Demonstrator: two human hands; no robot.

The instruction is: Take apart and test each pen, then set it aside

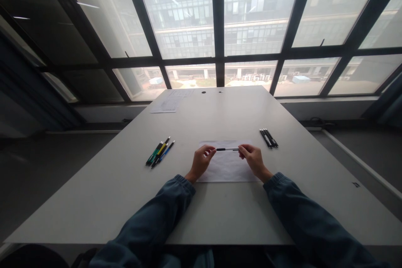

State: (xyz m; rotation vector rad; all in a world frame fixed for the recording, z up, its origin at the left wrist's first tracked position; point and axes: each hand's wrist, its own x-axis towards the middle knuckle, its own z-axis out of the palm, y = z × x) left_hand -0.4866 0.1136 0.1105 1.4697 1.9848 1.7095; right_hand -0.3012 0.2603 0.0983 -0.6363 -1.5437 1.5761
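A pen with a dark grip and a pale barrel is held level between my two hands. My left hand pinches its dark end, and my right hand pinches the other end. Beneath them a white sheet of paper lies on the table. Left of my hands rests a loose group of several pens in green, yellow, blue and black. To the right, several black pens lie side by side.
The long white table reaches toward the windows. Printed papers lie at its far left. A round dark hole sits near the far edge, and a small dark mark shows at the right.
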